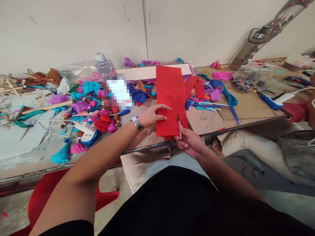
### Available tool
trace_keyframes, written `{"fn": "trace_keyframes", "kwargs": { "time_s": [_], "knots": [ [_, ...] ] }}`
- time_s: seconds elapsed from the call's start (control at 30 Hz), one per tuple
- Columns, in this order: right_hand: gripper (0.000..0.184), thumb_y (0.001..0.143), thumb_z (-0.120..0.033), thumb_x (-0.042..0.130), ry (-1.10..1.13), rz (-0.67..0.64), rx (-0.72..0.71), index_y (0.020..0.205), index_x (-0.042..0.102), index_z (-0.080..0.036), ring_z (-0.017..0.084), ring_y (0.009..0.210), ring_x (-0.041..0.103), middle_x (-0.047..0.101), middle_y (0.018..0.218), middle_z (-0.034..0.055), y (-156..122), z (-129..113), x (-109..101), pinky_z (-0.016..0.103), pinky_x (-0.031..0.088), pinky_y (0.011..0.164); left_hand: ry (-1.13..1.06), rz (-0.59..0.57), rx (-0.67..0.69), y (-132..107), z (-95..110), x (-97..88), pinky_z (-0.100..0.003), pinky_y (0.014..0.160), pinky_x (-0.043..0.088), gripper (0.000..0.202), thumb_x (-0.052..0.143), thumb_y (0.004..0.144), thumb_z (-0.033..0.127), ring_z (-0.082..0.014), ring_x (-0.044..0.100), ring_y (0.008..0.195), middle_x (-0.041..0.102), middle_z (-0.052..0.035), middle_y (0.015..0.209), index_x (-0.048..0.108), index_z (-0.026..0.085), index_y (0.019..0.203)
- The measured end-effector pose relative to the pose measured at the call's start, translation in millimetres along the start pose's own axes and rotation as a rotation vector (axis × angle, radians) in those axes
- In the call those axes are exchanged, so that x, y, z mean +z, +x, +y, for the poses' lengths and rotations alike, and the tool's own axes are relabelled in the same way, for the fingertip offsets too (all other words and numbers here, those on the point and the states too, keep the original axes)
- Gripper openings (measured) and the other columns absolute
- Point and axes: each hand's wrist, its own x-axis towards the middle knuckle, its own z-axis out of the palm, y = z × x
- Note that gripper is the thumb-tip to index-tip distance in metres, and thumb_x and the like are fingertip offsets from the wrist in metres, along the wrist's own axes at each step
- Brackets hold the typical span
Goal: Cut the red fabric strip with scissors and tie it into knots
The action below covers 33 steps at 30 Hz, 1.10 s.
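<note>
A long piece of red fabric [169, 85] lies over the table's front half, reaching close to its edge. On its left side rests my left hand [154, 115], thumb and forefinger stretched out apart over the cloth. My right hand [188, 141] is closed around small scissors [179, 126] with pink handles. Their dark blades point away from me, over the lower right part of the red fabric. Part of the handles is hidden by my fingers. Narrower red strips [194, 86] lie just right of the fabric.
Colourful fabric scraps [98, 108] crowd the left, with a power strip [90, 137], green-handled pliers [29, 116] and a clear bottle [104, 65]. A lit, pixelated screen [120, 91] stands among them. Cardboard [246, 106] lies right; another person's leg [248, 144] shows beside me.
</note>
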Motion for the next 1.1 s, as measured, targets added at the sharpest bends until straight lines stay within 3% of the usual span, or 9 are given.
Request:
{"fn": "trace_keyframes", "kwargs": {
  "time_s": [0.93, 1.1],
  "knots": [
    [0.046, 0.088, -0.054, 0.085, -0.012, -0.02, -0.009, 0.084, 0.055, -0.019, 0.001, 0.038, 0.033, 0.062, 0.07, -0.0057, 0.1, 0.2, 0.8, 0.019, 0.025, 0.042, -0.032, 0.001, -0.024, -1.0, 3.7, 2.3, -0.038, 0.096, 0.057, 0.051, 0.082, 0.07, 0.022, -0.0245, 0.07, 0.11, 0.075, -0.0074, 0.128, 0.076, 0.02, 0.121],
    [0.047, 0.087, -0.055, 0.086, -0.019, -0.026, 0.0, 0.083, 0.057, -0.019, 0.001, 0.037, 0.033, 0.063, 0.069, -0.0053, -1.5, 3.3, 2.1, 0.019, 0.025, 0.041, -0.097, 0.091, -0.024, 2.5, -2.7, 3.2, -0.036, 0.093, 0.057, 0.039, 0.083, 0.078, 0.036, -0.0216, 0.069, 0.104, 0.076, -0.0082, 0.121, 0.077, 0.019, 0.112]
  ]
}}
